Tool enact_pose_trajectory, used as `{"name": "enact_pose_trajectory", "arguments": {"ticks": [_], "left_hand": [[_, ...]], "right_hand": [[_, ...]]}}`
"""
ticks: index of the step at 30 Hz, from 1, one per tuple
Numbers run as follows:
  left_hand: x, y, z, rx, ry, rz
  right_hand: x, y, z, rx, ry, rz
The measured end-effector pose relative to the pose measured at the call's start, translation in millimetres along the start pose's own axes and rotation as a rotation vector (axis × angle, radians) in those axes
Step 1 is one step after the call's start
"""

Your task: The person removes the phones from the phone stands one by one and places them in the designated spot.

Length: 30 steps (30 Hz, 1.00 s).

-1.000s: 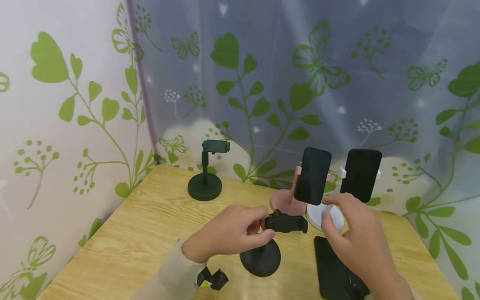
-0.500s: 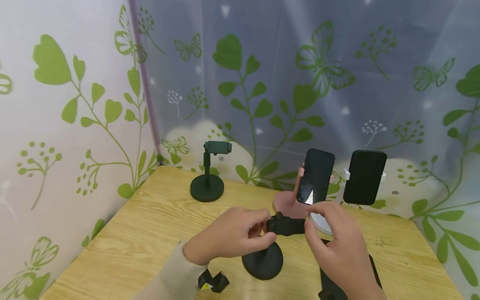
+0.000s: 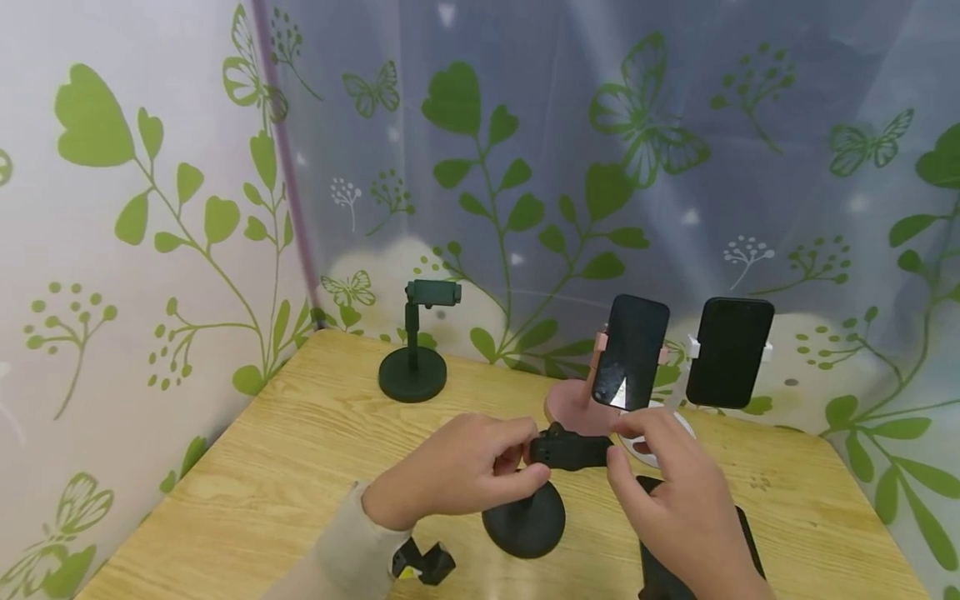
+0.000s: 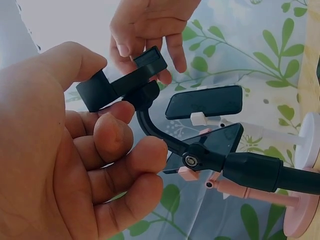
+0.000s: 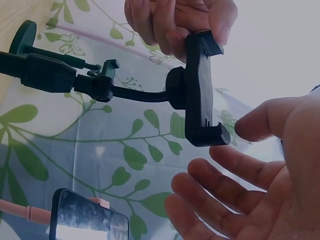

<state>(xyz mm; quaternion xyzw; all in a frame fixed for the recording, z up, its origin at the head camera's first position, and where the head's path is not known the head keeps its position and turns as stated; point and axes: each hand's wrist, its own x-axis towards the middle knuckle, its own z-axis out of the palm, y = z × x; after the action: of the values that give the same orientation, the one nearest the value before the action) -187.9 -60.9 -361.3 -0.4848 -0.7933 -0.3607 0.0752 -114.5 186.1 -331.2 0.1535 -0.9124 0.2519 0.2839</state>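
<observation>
Black stand (image 3: 525, 520): upright on the table (image 3: 300, 475), about midway between the left and right edges, well in from the far edge; its bent neck (image 4: 159, 131) carries an unloaded clamp (image 3: 573, 451).
Clamp, handling: probably light, rigid plastic, smooth enough to slip a little; it may resist if sprung, and the hinge (image 4: 190, 160) may swivel under uneven force.
Clamp, where to hold: best at its two ends, thumb against finger, leaving the middle bare.
Left hand (image 3: 472, 462): back upward, reaching in from the near side; thumb and forefinger pinch the clamp's left end (image 4: 95, 92), the other fingers loosely curled.
Right hand (image 3: 678, 496): poised over a flat black phone (image 3: 651, 560); thumb and forefinger bracket the clamp's right end (image 5: 212, 134), fingers relaxed rather than closed on it. Whether a fingertip touches, I cannot tell.
Far edge: green stand (image 3: 412, 377) near the left corner; pink stand (image 3: 572, 407) and white stand (image 4: 307, 142) toward the right, each bearing a phone (image 3: 632, 354).
</observation>
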Motion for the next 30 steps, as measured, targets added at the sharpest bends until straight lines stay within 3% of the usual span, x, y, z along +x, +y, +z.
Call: {"name": "enact_pose_trajectory", "arguments": {"ticks": [30], "left_hand": [[2.0,2.0,3.0,-0.035,0.041,-0.006]], "right_hand": [[-0.4,0.6,-1.5,0.007,0.005,0.018]]}}
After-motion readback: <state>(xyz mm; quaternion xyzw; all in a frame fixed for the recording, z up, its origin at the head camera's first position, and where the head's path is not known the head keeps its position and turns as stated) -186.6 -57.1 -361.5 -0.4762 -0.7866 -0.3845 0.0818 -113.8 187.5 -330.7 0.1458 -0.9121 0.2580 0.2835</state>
